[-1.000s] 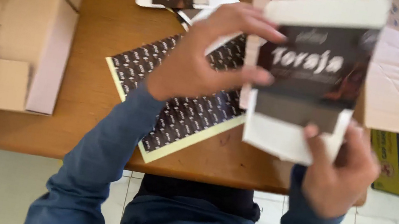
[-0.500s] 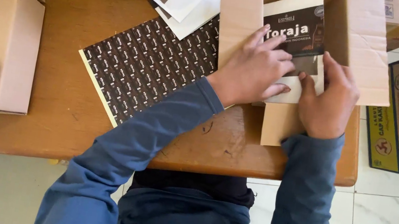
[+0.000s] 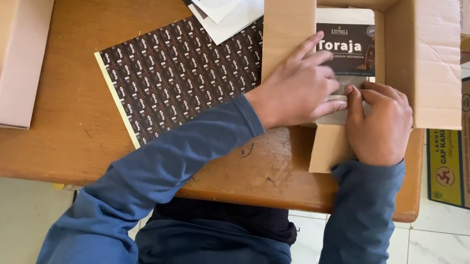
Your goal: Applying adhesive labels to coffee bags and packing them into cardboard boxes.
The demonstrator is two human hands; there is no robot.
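Here, on the wooden worktop point(image 3: 54, 146), an open cardboard box point(image 3: 431, 63) with flaps splayed holds a flat dark-and-white pouch point(image 3: 348, 43) lying face up inside. Closed cartons point(image 3: 2, 42) stand at the far left. A dark patterned sheet point(image 3: 180, 78) lies beside the box. Left hand point(image 3: 299, 89) presses flat on the pouch, fingers spread; right hand point(image 3: 379, 124) has fingers curled together at its lower edge. Pouch likely light, flexible, somewhat slick; best taken by the edges.

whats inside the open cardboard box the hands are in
A flat white pouch with a dark label lies inside the open cardboard box. The left hand and right hand press on its lower part, hiding that and anything beneath.
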